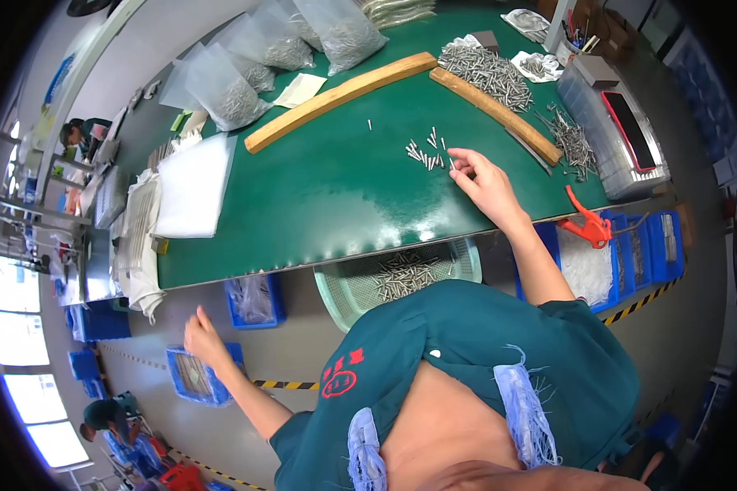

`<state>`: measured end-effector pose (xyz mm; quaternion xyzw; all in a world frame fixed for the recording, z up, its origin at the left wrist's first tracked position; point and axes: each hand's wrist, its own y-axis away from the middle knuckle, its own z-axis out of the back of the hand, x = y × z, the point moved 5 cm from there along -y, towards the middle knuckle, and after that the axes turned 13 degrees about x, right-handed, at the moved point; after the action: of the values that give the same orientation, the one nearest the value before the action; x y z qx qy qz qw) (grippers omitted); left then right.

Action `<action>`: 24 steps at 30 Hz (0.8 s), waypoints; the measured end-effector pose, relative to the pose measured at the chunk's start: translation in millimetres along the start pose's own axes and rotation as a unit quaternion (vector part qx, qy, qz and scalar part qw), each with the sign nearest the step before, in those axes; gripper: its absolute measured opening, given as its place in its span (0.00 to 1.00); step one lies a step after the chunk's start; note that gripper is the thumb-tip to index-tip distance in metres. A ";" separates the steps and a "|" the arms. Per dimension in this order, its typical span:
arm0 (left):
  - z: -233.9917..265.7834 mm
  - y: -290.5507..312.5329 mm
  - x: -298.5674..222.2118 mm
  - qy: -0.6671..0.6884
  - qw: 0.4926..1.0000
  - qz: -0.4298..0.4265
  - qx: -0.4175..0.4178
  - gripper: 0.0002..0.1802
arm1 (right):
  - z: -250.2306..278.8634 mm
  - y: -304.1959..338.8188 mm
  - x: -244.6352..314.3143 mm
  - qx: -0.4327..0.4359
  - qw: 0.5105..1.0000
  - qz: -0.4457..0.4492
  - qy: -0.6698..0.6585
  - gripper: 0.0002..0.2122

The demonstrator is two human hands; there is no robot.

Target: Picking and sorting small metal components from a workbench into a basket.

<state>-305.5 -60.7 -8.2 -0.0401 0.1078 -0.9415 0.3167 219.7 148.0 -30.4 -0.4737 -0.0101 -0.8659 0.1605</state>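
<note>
bench (303, 213): wide, green, glossy. work on its bare middle; a pin let roll over your near edge could drop into the green basket (332, 288) below, which holds similar pieces.

long wooden strip (336, 102) and short wooden strip (495, 114): use them as fences. keep your pins clear of the large heap (487, 74) beyond the short one, or the lots may mix.

left hand (202, 334): out over the floor, fingers curled; cannot tell whether anything is in it. bringing it up would likely help you steady and sort.

right hand (485, 182): thumb and forefinger nearly together about one pin (451, 164); cannot tell whether you grip it or it lies between them. pinch lightly, one at a time.

small group of pins (422, 155): on the bench, just left of your right fingertips, loosely scattered, pointing different ways. each slim, silvery, shiny. one stray pin (369, 125) lies apart, farther left.
</note>
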 end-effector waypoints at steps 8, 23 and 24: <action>14.3 -45.6 -323.3 0.220 0.824 -0.521 0.026 0.17 | -2.6 25.0 6.8 -0.016 0.999 -0.008 0.045 0.10; -5.3 1.5 -405.9 0.229 0.799 -0.531 0.168 0.04 | -20.8 12.4 19.7 0.043 0.981 0.061 0.182 0.06; -3.9 11.3 -409.4 0.227 0.788 -0.535 0.204 0.05 | -27.2 10.2 14.3 0.062 0.982 0.050 0.171 0.07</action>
<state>26.5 178.9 -17.5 0.1891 -0.0571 -0.9422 -0.2707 193.3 129.8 -35.0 -0.3078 -0.0123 -0.9228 0.2316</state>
